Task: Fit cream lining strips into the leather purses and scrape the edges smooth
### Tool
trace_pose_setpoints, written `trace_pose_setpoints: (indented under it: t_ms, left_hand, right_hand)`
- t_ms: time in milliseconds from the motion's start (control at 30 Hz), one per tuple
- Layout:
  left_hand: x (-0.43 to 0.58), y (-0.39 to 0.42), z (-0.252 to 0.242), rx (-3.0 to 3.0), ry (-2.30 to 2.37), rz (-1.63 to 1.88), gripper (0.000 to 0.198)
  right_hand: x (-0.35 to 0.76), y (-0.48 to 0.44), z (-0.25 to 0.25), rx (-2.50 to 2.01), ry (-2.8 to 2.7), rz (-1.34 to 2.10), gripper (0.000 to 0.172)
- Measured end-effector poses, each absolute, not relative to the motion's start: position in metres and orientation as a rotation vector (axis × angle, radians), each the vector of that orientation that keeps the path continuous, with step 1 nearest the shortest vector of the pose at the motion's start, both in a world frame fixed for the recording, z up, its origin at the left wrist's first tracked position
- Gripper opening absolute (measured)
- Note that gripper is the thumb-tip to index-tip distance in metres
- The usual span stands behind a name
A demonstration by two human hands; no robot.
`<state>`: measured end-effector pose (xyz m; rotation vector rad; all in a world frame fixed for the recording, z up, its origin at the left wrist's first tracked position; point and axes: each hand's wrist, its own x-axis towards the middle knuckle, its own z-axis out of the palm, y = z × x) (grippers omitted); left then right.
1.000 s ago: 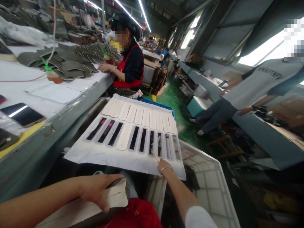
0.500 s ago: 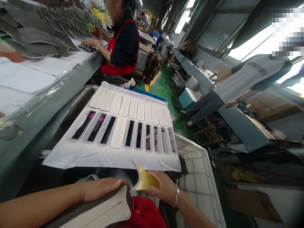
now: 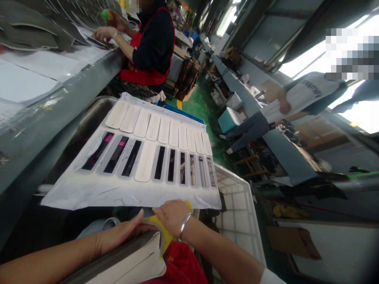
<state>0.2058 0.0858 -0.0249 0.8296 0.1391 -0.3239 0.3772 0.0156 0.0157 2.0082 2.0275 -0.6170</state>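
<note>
My left hand (image 3: 120,233) is closed over the top edge of a grey and cream shoe piece (image 3: 130,262) lying across my lap. My right hand (image 3: 171,215) grips a yellow strip (image 3: 164,233) and presses it against that piece's edge, beside my left fingers. Just beyond both hands lies a white die-cut sheet (image 3: 124,193) with a row of cream strips (image 3: 160,130) and a row of dark slots where strips have been lifted out.
A grey workbench (image 3: 44,118) runs along the left, with stacked grey shoe pieces. A co-worker in a red apron (image 3: 151,43) sits further along it. A white plastic crate (image 3: 239,213) stands to my right. Another person in a white shirt (image 3: 299,98) leans on the right bench.
My right hand left the sheet, picked up a yellow strip and brought it back to the shoe piece held by my left hand. The view tilted downward.
</note>
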Motion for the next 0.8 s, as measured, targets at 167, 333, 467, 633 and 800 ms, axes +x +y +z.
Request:
trace_pose_setpoints:
  t_ms: [167,333,467,633,800]
  left_hand:
    - [0.205,0.085,-0.021,0.706,0.102,-0.329,0.083]
    - [0.202,0.081,-0.035,0.791,0.200,-0.352,0.068]
    - [0.198,0.079,-0.044,1.006,0.314,-0.280,0.055]
    - [0.198,0.077,-0.041,1.081,0.409,-0.340,0.061]
    - [0.198,0.074,-0.041,1.021,0.352,-0.303,0.058]
  right_hand:
    - [0.372,0.019,0.020,1.924,2.117,-0.531,0.061]
    - [0.370,0.019,0.022,1.883,2.142,-0.520,0.058]
    - [0.367,0.018,0.023,1.890,2.130,-0.524,0.056]
    - [0.363,0.008,0.019,1.979,2.136,-0.498,0.053]
    - [0.363,-0.002,0.012,2.068,2.144,-0.457,0.053]
